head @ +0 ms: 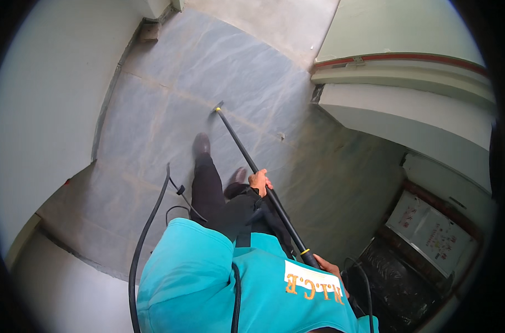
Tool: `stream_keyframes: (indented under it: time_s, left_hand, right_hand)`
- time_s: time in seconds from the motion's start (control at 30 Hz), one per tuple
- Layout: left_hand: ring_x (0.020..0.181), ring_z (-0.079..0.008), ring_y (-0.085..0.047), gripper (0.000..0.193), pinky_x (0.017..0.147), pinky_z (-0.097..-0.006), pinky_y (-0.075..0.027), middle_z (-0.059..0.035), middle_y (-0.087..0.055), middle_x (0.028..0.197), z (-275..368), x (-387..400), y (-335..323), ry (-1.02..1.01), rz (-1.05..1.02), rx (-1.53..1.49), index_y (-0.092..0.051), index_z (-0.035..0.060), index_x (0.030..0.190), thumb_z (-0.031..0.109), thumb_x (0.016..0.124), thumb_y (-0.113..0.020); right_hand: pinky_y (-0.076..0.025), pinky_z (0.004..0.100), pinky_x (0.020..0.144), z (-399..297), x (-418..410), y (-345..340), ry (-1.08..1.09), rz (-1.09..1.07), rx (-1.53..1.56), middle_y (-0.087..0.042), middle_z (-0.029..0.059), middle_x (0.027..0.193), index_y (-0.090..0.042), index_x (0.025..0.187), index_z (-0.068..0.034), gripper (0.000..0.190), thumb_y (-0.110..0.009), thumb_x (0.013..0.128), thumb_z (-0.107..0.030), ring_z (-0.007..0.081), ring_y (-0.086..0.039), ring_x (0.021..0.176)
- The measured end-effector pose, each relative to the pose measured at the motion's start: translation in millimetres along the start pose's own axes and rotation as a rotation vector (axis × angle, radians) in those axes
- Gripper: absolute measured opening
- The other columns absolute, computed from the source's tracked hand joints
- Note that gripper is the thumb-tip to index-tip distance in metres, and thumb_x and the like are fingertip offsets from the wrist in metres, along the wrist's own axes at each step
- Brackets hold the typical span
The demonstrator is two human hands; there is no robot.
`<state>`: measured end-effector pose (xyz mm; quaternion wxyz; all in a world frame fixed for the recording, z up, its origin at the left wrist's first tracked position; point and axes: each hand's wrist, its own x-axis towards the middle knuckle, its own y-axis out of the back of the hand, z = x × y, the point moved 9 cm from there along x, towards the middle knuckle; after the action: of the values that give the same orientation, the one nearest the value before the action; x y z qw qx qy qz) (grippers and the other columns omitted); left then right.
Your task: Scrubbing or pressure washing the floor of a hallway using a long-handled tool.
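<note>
My left hand (259,182) is wrapped around the middle of a long black pole (241,144), below a black sleeve cuff. At my right side, by the waist, my right hand (329,266) holds the thicker grip end (308,258) of the same pole, partly hidden by my teal top. The pole slants forward and left to a narrow, dark crosswise head (219,107) with a yellow collar. That head is at the grey marbled tile floor (186,100), just ahead of my left shoe (201,143). Its exact type is too small to tell.
A thick black cable (149,227) loops beside my left leg. Pale walls (65,83) stand left and right. A small block (149,32) sits at the left wall's foot, and a bit of debris (282,136) lies ahead. A white box bearing red writing (433,233) stands at right.
</note>
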<state>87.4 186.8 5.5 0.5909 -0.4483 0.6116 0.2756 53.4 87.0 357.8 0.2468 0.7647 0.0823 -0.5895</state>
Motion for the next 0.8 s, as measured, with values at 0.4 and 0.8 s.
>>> stream_keyframes:
  time_s: [0.4,0.8]
  left_hand:
    - [0.032,-0.0220,-0.039,0.025,0.032,-0.0351,-0.034,-0.0077,-0.037,0.043,-48,82,-60,-0.092,-0.035,-0.127,-0.041,0.0058,0.055,0.022,0.071,-0.051]
    - [0.034,-0.0205,-0.039,0.013,0.034,-0.0365,-0.034,-0.0069,-0.035,0.044,-93,114,-166,-0.135,-0.344,-0.536,-0.039,0.0055,0.064,0.014,0.072,-0.045]
  right_hand:
    - [-0.039,0.0203,0.064,-4,83,118,-0.049,-0.160,-0.071,-0.050,0.0069,0.088,-0.035,0.117,-0.001,0.045,-0.050,0.075,-0.009,0.0088,-0.047,0.071]
    - [-0.037,0.0209,0.063,-27,134,227,0.037,-0.138,-0.288,-0.048,0.0028,0.078,-0.042,0.111,0.001,0.042,-0.052,0.076,-0.018,0.0087,-0.044,0.071]
